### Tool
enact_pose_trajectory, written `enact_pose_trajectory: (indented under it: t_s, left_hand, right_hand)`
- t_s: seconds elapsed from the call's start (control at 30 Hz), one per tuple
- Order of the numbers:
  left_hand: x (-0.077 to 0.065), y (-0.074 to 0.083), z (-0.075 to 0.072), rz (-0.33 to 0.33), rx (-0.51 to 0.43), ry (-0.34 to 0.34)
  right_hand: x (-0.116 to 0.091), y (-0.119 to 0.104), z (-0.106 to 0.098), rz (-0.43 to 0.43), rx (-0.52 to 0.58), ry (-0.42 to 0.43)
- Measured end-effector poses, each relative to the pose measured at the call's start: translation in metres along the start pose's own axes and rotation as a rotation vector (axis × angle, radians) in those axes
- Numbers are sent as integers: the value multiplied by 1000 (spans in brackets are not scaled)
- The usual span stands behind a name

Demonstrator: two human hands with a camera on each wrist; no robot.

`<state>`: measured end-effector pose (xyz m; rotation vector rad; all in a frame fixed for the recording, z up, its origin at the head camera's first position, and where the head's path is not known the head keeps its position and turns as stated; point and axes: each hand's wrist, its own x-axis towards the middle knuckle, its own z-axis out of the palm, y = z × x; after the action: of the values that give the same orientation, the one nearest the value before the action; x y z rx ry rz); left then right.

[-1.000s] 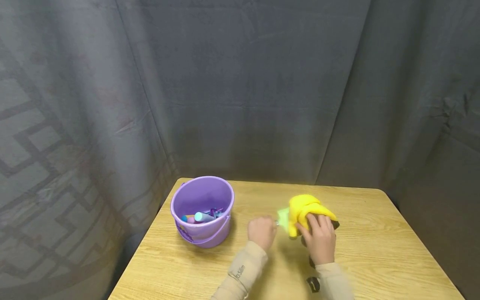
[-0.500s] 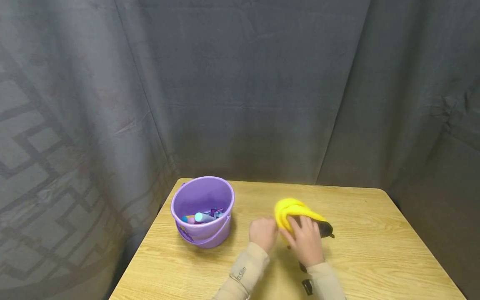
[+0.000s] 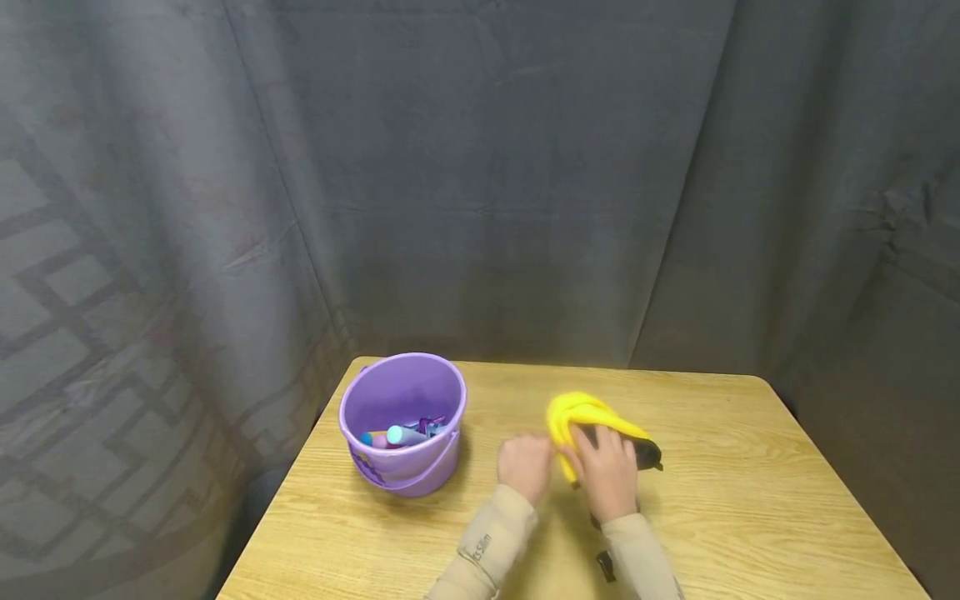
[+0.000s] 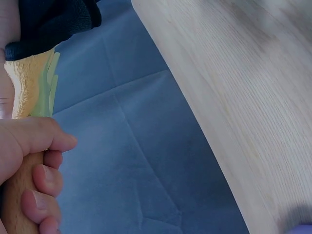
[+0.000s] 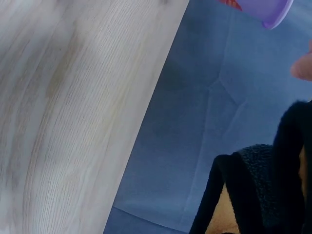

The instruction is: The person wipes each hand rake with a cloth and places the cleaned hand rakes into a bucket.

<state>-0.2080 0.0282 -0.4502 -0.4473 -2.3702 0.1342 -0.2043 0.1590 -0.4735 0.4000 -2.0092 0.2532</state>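
Note:
Above the table, my left hand point(image 3: 525, 467) grips the wooden handle point(image 4: 19, 195) of a tool, its fingers curled round it in the left wrist view. The tool's pale green head point(image 4: 48, 87) shows partly there; its exact kind is unclear. My right hand point(image 3: 609, 479) holds a yellow cloth point(image 3: 581, 410) with a dark side point(image 5: 258, 170) bunched around that head, close beside the left hand. In the head view the cloth hides the green head. A fingertip point(image 5: 303, 67) shows at the edge of the right wrist view; whose hand cannot be told.
Left of the hands, a purple bucket point(image 3: 442, 467) stands on the wooden table point(image 3: 735, 492), with several small coloured items point(image 3: 405, 434) inside. Grey curtains point(image 3: 487, 208) hang behind and on both sides. A small dark piece point(image 3: 606, 565) shows beside the right sleeve.
My right hand and the cloth have moved left toward the left hand, covering the green head that showed one second ago. More dark cloth shows now. The left hand has stayed nearly in place.

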Motion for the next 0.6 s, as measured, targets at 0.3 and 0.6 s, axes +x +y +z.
enact_pose_trajectory:
  t_s: [0.3, 0.6]
  left_hand:
    - [1, -1, 3, 11, -36, 59]
    - [0, 0, 4, 22, -24, 65]
  right_hand:
    - [3, -1, 0, 69, -17, 27]
    - [1, -1, 3, 146, -43, 38]
